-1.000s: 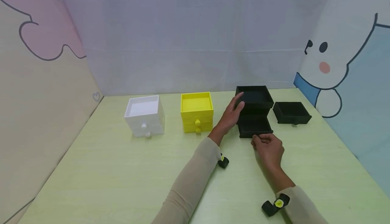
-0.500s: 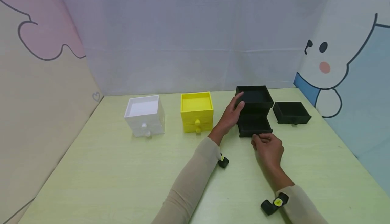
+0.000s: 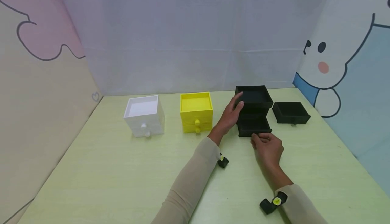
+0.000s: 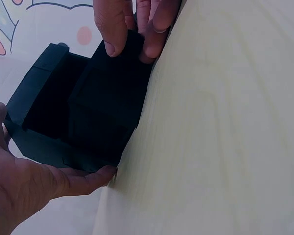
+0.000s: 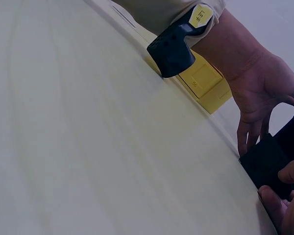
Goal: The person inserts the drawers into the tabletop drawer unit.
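Observation:
A black drawer cabinet stands at the back right of the table. Its lower drawer sticks out at the front, and the slot above it is vacant. My left hand holds the cabinet's left side, fingers along the wall in the left wrist view. With thumb and fingers, my right hand pinches the front of the lower drawer; whether a knob lies between them is hidden. Just right of the cabinet lies a separate black drawer, its knob towards me.
To the left stand a yellow drawer cabinet and a white one, each with its two drawers in. A pale curtain hangs behind the table. Printed walls rise at both sides.
The lower black drawer has slid very slightly inward, with my right hand moving along with it. My left hand has kept its place on the cabinet.

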`<move>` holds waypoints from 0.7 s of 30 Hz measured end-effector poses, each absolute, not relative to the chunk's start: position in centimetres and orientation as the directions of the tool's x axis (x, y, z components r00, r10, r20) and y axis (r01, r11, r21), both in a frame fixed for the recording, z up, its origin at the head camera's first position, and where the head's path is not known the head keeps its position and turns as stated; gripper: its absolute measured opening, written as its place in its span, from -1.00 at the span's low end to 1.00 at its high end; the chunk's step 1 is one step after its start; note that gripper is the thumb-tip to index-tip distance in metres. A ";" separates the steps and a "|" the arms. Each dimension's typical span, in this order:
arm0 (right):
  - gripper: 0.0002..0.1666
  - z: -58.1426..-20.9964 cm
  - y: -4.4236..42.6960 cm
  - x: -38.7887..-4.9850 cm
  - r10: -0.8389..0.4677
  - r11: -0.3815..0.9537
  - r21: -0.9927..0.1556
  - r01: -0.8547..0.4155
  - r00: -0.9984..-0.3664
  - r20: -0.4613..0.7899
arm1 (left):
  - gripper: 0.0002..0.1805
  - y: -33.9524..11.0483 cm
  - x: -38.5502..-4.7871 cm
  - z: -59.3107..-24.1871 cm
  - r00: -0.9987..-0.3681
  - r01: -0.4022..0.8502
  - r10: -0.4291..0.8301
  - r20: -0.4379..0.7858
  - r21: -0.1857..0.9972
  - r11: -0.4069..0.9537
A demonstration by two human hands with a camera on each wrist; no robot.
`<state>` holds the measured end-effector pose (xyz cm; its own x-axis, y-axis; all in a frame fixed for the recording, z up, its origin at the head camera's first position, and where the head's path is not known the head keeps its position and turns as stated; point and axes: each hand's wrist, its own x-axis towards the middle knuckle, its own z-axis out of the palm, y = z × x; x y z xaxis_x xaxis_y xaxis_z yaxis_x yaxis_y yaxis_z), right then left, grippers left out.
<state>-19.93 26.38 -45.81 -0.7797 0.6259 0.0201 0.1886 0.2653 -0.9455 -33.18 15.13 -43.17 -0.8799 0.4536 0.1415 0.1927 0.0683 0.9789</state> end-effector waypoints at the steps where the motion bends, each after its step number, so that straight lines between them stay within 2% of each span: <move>1: -0.72 -45.8 26.3 -20.0 0.628 0.265 -0.946 0.189 -0.778 0.021 | -0.47 15.1 -33.2 -43.2 -0.880 0.192 0.454 0.141 0.979 0.068; 8: -0.69 -45.8 26.2 -20.1 0.644 0.305 -0.931 0.202 -0.764 0.045 | -0.46 15.0 -33.1 -43.0 -0.877 0.194 0.460 0.143 0.979 0.065; 21: -0.66 -45.7 26.3 -20.4 0.655 0.283 -0.937 0.204 -0.754 0.034 | -0.47 15.1 -33.1 -43.0 -0.882 0.185 0.452 0.135 0.980 0.068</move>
<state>-20.36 26.28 -45.73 -0.7545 0.6555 0.0337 0.2041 0.2830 -0.9372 -33.05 15.10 -42.96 -0.8818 0.4518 0.1352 0.1853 0.0682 0.9803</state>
